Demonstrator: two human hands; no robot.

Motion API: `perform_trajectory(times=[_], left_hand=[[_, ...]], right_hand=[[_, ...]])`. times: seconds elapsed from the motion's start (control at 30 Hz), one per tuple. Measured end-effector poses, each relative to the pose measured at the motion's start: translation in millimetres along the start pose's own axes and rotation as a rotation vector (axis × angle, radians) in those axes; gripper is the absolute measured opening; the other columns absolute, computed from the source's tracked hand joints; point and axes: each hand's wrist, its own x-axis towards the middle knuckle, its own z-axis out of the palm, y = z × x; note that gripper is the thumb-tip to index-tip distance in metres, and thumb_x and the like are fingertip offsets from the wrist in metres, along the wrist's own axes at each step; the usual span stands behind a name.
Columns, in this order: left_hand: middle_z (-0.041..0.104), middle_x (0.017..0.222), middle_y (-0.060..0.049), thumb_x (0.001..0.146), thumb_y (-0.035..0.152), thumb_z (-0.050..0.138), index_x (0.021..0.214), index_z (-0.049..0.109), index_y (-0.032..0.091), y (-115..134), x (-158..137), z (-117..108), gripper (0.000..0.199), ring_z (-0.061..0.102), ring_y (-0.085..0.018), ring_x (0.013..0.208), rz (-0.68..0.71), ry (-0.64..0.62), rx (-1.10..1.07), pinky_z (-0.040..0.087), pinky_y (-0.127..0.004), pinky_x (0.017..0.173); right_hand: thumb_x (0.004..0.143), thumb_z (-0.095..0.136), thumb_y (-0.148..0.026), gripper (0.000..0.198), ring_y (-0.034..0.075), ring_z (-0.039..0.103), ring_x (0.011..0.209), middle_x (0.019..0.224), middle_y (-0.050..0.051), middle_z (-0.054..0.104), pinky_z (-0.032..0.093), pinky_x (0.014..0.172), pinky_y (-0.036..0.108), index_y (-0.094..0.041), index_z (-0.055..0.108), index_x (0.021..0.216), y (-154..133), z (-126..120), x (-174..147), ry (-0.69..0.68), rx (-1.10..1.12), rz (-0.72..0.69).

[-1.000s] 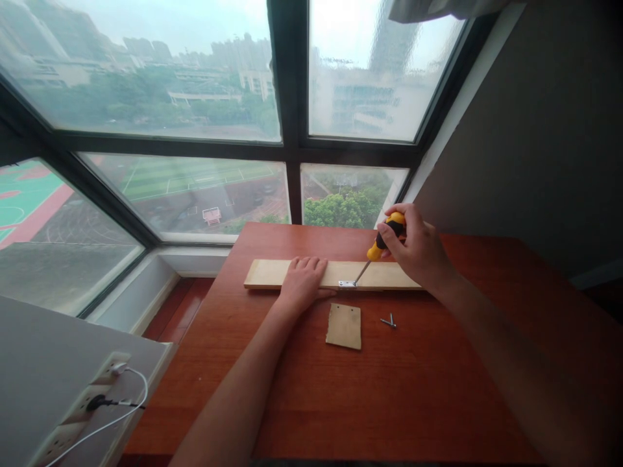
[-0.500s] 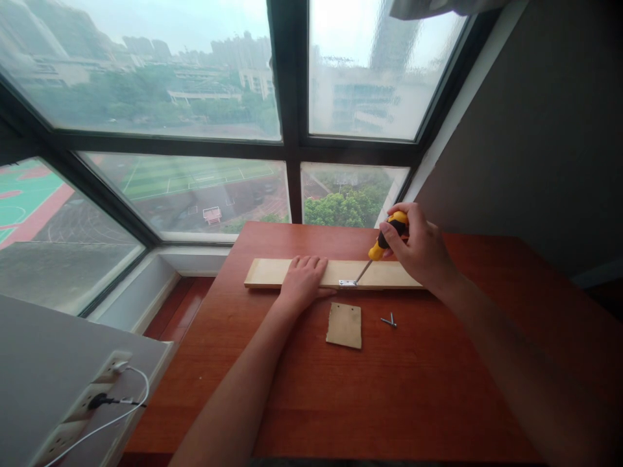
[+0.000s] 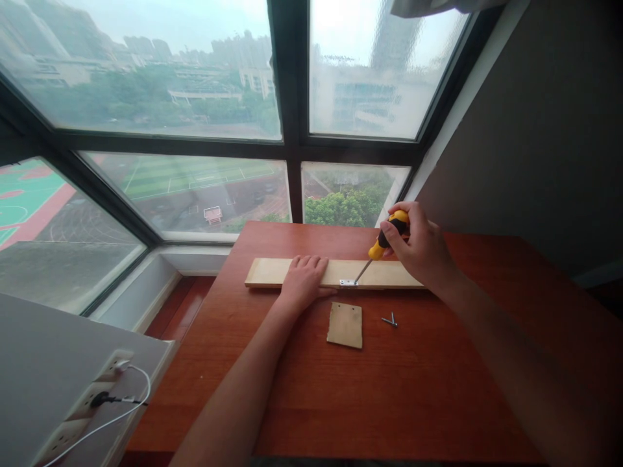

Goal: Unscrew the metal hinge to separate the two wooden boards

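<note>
A long pale wooden board (image 3: pixel 267 272) lies across the far part of a red-brown table (image 3: pixel 370 395). My left hand (image 3: pixel 302 280) presses flat on the board's middle, fingers apart. My right hand (image 3: pixel 418 250) grips the yellow-and-black handle of a screwdriver (image 3: pixel 382 243). Its shaft slants down and left, with the tip on a small metal hinge (image 3: pixel 347 283) at the board's near edge. A small square piece of wood (image 3: pixel 345 324) with holes lies just in front of the board. Two loose screws (image 3: pixel 390 320) lie to its right.
Large windows (image 3: pixel 195 117) rise behind the table's far edge. A grey wall (image 3: pixel 535 143) closes the right side. At lower left, a white surface carries a power strip (image 3: pixel 82 408) with a white cable plugged in. A gap of floor lies left of the table.
My right hand has turned slightly on the screwdriver handle, its fingers shifting around it. The left hand, board and loose pieces stay where they were.
</note>
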Motion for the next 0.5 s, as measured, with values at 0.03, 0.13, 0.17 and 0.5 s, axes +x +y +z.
perform_trajectory(times=[0.03,0.13,0.17,0.5], left_hand=[[0.059,0.13,-0.016,0.077,0.065,0.065,0.133,0.05,0.018,0.0,0.0,0.0,0.074,0.052,-0.032,0.121,0.0,-0.002,-0.002,0.033,-0.044,0.105],[0.059,0.13,-0.016,0.078,0.065,0.062,0.133,0.05,0.018,0.1,0.2,-0.2,0.073,0.052,-0.032,0.121,-0.001,-0.004,-0.008,0.033,-0.044,0.105],[0.059,0.13,-0.016,0.079,0.065,0.062,0.133,0.05,0.018,0.0,0.2,-0.2,0.072,0.052,-0.031,0.121,-0.001,-0.003,-0.01,0.033,-0.044,0.105],[0.06,0.128,-0.015,0.073,0.064,0.069,0.133,0.05,0.019,-0.6,0.1,0.3,0.077,0.052,-0.031,0.12,0.008,0.0,0.007,0.033,-0.042,0.104]], right_hand=[[0.091,0.053,-0.049,0.035,0.017,0.065,0.051,0.093,0.006,0.066,0.053,0.049,0.029,-0.021,0.051,0.111,0.4,0.4,-0.1,-0.005,0.001,0.002],[0.091,0.052,-0.05,0.035,0.019,0.065,0.055,0.091,0.006,0.066,0.052,0.051,0.031,-0.022,0.051,0.111,0.9,0.5,-0.1,0.002,-0.014,-0.02],[0.091,0.053,-0.05,0.034,0.019,0.064,0.057,0.091,0.006,0.066,0.052,0.052,0.032,-0.022,0.051,0.111,0.7,0.3,0.0,0.009,-0.029,-0.034],[0.086,0.059,-0.05,0.035,0.022,0.064,0.069,0.085,0.006,0.065,0.05,0.06,0.032,-0.021,0.054,0.104,-3.0,3.2,4.6,0.085,-0.151,-0.089]])
